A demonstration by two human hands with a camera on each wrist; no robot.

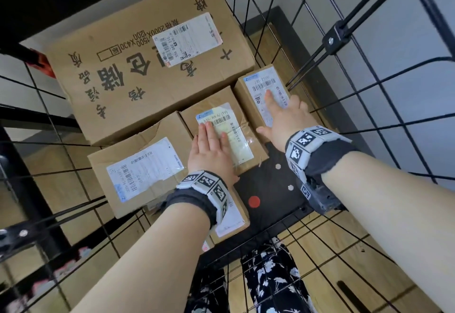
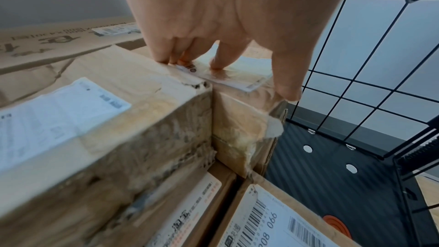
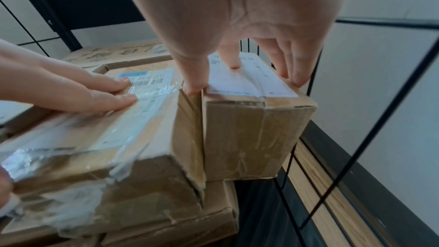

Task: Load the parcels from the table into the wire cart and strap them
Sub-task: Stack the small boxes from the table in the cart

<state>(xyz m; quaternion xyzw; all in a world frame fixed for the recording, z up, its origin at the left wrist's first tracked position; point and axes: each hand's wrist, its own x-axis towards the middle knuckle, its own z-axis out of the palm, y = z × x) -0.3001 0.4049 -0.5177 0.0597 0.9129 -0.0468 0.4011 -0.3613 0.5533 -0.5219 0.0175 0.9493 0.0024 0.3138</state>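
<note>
Several taped cardboard parcels sit inside the black wire cart (image 1: 364, 125). My left hand (image 1: 209, 145) lies flat with straight fingers on the label of the middle parcel (image 1: 246, 145), which the left wrist view shows from the side (image 2: 240, 129). My right hand (image 1: 283, 116) spans the narrow parcel (image 1: 261, 84) at the right. Its thumb (image 3: 192, 87) dips into the gap between the two parcels, the index finger presses the label, and the other fingers hook over the far edge. The narrow parcel (image 3: 249, 134) stands upright against the middle parcel (image 3: 118, 147).
A large printed box (image 1: 147, 66) fills the back of the cart. A labelled medium box (image 1: 138, 165) sits at the left, and flat parcels (image 2: 273, 223) lie below. Bare black cart floor (image 1: 275, 184) with a red dot shows at the near right. Orange-red clips (image 1: 41, 61) hang on the wire.
</note>
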